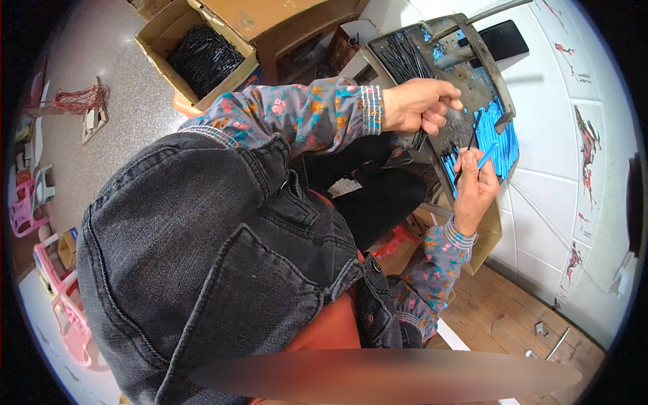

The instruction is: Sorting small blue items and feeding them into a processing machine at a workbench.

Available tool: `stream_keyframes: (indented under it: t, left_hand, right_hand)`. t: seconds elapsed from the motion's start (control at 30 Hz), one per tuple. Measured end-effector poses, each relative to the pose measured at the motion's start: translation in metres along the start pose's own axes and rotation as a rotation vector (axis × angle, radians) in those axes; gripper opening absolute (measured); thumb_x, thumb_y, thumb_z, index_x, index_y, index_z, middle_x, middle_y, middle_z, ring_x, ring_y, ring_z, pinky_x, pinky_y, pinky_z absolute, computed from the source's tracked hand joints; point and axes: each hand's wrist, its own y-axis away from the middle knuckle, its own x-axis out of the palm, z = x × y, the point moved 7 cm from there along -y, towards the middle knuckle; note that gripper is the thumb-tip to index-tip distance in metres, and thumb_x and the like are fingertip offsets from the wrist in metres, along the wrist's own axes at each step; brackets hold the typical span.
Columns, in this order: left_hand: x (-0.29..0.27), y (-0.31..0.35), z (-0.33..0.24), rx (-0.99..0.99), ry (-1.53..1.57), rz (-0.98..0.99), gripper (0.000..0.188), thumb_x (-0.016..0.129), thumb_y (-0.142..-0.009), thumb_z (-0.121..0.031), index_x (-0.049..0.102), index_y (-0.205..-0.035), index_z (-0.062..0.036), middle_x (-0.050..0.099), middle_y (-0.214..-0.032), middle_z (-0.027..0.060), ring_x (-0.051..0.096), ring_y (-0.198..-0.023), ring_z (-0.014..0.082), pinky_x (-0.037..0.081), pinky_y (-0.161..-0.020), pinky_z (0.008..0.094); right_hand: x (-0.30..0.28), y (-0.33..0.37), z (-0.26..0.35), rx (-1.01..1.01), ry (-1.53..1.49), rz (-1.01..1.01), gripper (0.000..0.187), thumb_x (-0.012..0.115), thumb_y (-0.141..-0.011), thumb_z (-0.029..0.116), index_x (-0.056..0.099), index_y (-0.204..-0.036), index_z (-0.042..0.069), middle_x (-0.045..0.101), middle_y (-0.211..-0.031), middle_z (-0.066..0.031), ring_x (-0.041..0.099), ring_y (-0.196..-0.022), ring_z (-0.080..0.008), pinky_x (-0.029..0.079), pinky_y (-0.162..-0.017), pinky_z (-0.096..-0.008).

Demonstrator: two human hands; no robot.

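My right hand (476,185) pinches a short light-blue tube (487,155) between thumb and fingers. A thin black rod (475,131) rises from the same grip. Farther up in the view, my left hand (420,106) hovers over the near side of a dark metal tray (445,138), its fingers curled and the forefinger bent forward. Whatever the left fingers may hold is hidden. Many loose light-blue tubes (503,138) lie side by side in the tray, beside the right hand. Thin black rods (403,55) lie bunched at its far left end.
A metal bar fixture with a lever (487,57) is mounted over the tray, with blue scraps around it. A black phone-like slab (506,42) lies beyond. A cardboard box (158,40) holds many black rods. White tiled wall (547,169) runs along the right.
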Motion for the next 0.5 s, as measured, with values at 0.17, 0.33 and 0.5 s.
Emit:
stream_keyframes:
  t: [0.17,0.33,0.5]
  left_hand:
    - [0.031,0.021,0.001,0.098,-0.274,0.229,0.028,0.052,-0.092,-0.028,0.054,-0.074,-0.0067,0.028,-0.053,-0.0074,0.024,-0.044,0.0048,0.015,-0.039,0.0222]
    - [0.022,0.02,-0.024,0.405,-0.46,0.105,0.027,0.047,-0.094,-0.027,0.053,-0.082,-0.0036,0.037,-0.056,-0.0049,0.032,-0.047,0.0048,0.024,-0.039,0.021]
    - [0.012,0.027,-0.024,0.384,-0.409,0.047,0.029,0.049,-0.093,-0.033,0.053,-0.091,-0.0045,0.037,-0.053,-0.0053,0.036,-0.043,0.0047,0.027,-0.036,0.0213]
  right_hand:
    - [0.014,0.002,-0.018,0.256,-0.264,0.127,0.023,0.053,-0.091,0.022,0.06,-0.09,-0.001,0.055,-0.068,-0.0019,0.037,-0.045,-0.0023,0.024,-0.039,-0.016]
    - [0.029,-0.003,-0.017,0.273,-0.405,0.21,0.031,0.046,-0.094,0.027,0.058,-0.093,-0.002,0.055,-0.07,-0.0059,0.039,-0.043,-0.0047,0.025,-0.036,-0.0165]
    - [0.046,-0.008,-0.017,0.34,-0.396,0.296,0.032,0.044,-0.095,0.028,0.056,-0.091,-0.002,0.055,-0.07,-0.0076,0.038,-0.04,-0.0054,0.025,-0.034,-0.0179]
